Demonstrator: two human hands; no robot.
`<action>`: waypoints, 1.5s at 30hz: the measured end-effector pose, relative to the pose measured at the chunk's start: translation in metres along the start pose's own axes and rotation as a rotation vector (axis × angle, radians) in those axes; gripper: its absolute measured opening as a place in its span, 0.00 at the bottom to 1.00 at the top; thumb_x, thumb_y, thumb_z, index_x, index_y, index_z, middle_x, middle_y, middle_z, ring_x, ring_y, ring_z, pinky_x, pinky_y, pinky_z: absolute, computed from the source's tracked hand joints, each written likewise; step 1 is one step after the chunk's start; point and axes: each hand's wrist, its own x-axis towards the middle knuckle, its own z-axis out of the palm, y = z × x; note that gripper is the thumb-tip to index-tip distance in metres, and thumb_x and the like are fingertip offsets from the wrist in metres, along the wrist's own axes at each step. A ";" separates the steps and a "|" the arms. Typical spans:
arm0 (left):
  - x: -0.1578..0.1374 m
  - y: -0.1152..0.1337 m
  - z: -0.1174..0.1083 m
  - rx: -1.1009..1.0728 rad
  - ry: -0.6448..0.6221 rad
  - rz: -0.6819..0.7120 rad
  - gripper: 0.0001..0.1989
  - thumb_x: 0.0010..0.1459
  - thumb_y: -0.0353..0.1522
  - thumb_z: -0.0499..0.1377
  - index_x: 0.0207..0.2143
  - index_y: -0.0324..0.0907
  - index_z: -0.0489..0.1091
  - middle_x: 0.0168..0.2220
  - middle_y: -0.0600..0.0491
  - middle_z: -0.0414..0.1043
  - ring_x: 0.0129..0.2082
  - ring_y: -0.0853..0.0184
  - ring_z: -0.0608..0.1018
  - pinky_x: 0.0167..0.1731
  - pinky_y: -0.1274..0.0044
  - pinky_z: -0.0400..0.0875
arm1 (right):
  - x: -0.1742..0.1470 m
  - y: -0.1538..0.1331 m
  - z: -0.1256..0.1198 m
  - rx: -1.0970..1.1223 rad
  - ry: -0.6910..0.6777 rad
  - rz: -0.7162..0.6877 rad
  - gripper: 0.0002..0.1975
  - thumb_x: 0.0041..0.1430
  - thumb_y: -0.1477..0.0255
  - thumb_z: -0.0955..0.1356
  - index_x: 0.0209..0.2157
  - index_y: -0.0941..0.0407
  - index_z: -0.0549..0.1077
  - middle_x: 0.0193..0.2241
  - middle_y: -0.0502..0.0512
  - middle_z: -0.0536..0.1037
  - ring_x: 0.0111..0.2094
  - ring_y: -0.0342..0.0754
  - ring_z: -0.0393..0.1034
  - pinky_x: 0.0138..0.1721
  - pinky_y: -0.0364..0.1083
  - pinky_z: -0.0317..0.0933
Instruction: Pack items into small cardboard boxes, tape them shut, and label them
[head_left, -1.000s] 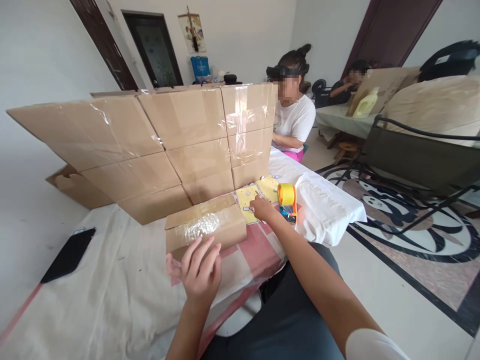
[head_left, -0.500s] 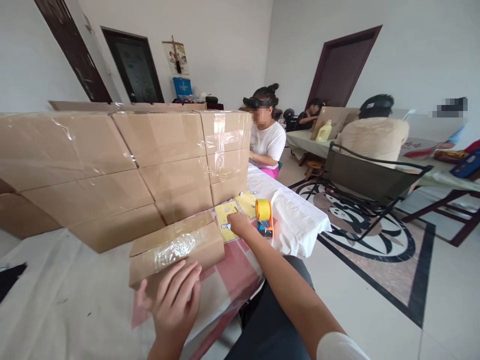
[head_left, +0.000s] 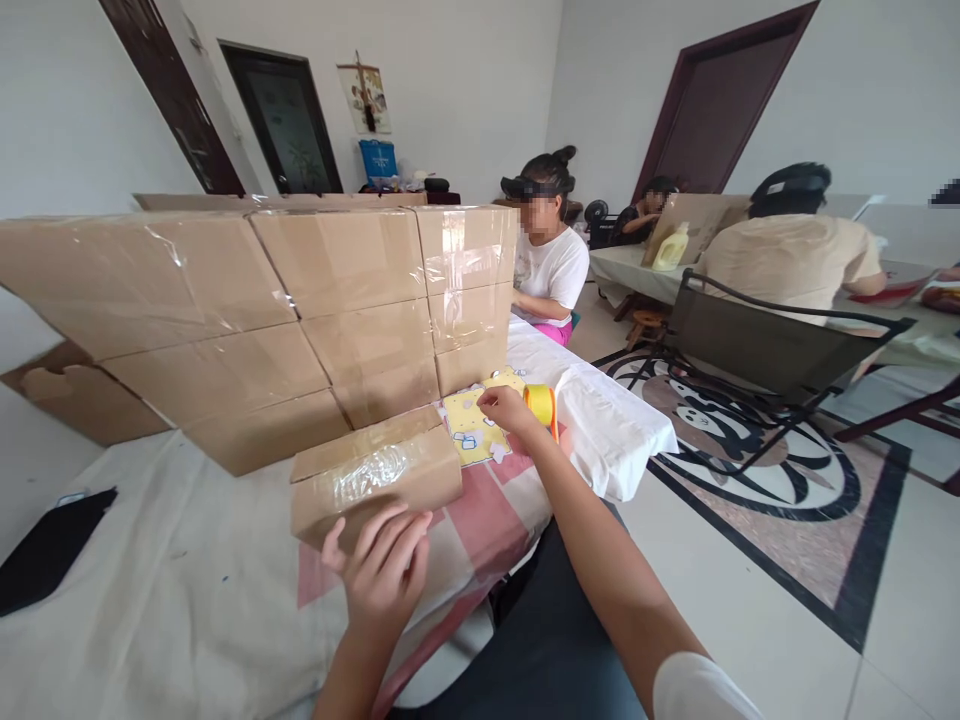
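Observation:
A small taped cardboard box [head_left: 379, 475] lies on the table in front of me, with a shiny strip of clear tape across it. My left hand [head_left: 386, 555] rests at its near side, fingers spread and bent. Farther right, my right hand [head_left: 506, 410] is over a yellow patterned sheet [head_left: 461, 415], its fingers drawn together. Whatever they may pinch is too small to make out. Just beyond that hand stands a tape dispenser with a yellow roll [head_left: 537, 402], partly hidden by my wrist.
Stacked taped cartons [head_left: 360, 260] form a wall along the table's far side. A black item [head_left: 56, 550] lies at the left. Opposite, a person in a white shirt [head_left: 555, 270] sits by the table. A folding chair [head_left: 765, 340] stands to the right, near other people.
My right hand has lifted slightly and shifted away over the yellow sheet, its fingers more gathered. My left hand stays by the small box. The camera view has turned a little left.

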 end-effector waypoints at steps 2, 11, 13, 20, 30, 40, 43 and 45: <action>0.000 0.002 0.001 -0.010 -0.019 0.006 0.12 0.58 0.21 0.62 0.38 0.46 0.76 0.32 0.58 0.83 0.39 0.64 0.85 0.68 0.66 0.42 | 0.000 0.004 0.006 -0.031 -0.079 -0.002 0.14 0.61 0.79 0.67 0.45 0.56 0.80 0.45 0.57 0.81 0.44 0.47 0.76 0.43 0.42 0.67; -0.005 0.025 0.016 -0.153 -0.135 -0.052 0.11 0.61 0.22 0.59 0.38 0.47 0.76 0.32 0.59 0.82 0.39 0.65 0.84 0.67 0.62 0.42 | 0.008 0.004 0.048 -0.182 -0.227 -0.012 0.11 0.56 0.76 0.74 0.42 0.56 0.79 0.54 0.60 0.72 0.61 0.61 0.62 0.59 0.59 0.60; -0.007 0.030 0.019 -0.188 -0.161 -0.055 0.11 0.62 0.22 0.58 0.38 0.46 0.76 0.32 0.58 0.82 0.39 0.65 0.84 0.66 0.62 0.43 | 0.009 0.005 0.047 -0.155 -0.211 -0.039 0.10 0.62 0.70 0.73 0.44 0.58 0.77 0.53 0.58 0.73 0.58 0.57 0.66 0.58 0.59 0.62; 0.004 0.030 0.021 -0.226 -0.172 -0.010 0.12 0.61 0.22 0.58 0.38 0.47 0.76 0.31 0.59 0.81 0.38 0.66 0.83 0.62 0.62 0.51 | 0.012 0.016 0.023 0.158 -0.037 -0.065 0.04 0.62 0.73 0.68 0.33 0.57 0.70 0.35 0.53 0.76 0.36 0.44 0.69 0.38 0.43 0.63; 0.165 -0.016 0.063 -0.270 -0.591 -0.267 0.11 0.65 0.35 0.57 0.42 0.49 0.79 0.39 0.53 0.83 0.37 0.62 0.81 0.38 0.72 0.68 | 0.014 0.021 0.001 0.723 0.080 -0.173 0.08 0.56 0.68 0.68 0.37 0.56 0.70 0.27 0.48 0.75 0.23 0.40 0.68 0.27 0.40 0.62; 0.187 -0.050 0.147 -0.393 -0.892 -0.445 0.11 0.58 0.40 0.59 0.33 0.44 0.79 0.34 0.51 0.82 0.34 0.62 0.80 0.30 0.75 0.67 | 0.001 0.007 -0.014 0.946 0.110 -0.237 0.13 0.54 0.62 0.71 0.35 0.56 0.72 0.21 0.45 0.72 0.22 0.41 0.66 0.24 0.39 0.54; 0.181 -0.051 0.144 -0.427 -0.888 -0.446 0.13 0.59 0.39 0.56 0.34 0.43 0.79 0.32 0.52 0.81 0.32 0.63 0.79 0.30 0.75 0.68 | 0.000 0.006 -0.017 0.989 0.058 -0.232 0.12 0.53 0.63 0.71 0.35 0.57 0.73 0.19 0.46 0.73 0.22 0.41 0.66 0.24 0.39 0.53; 0.180 -0.050 0.142 -0.420 -0.862 -0.457 0.13 0.59 0.38 0.56 0.37 0.43 0.78 0.34 0.51 0.82 0.32 0.63 0.80 0.32 0.75 0.70 | 0.000 0.004 -0.018 1.013 0.035 -0.218 0.12 0.52 0.64 0.72 0.35 0.57 0.73 0.20 0.46 0.74 0.23 0.41 0.67 0.25 0.39 0.53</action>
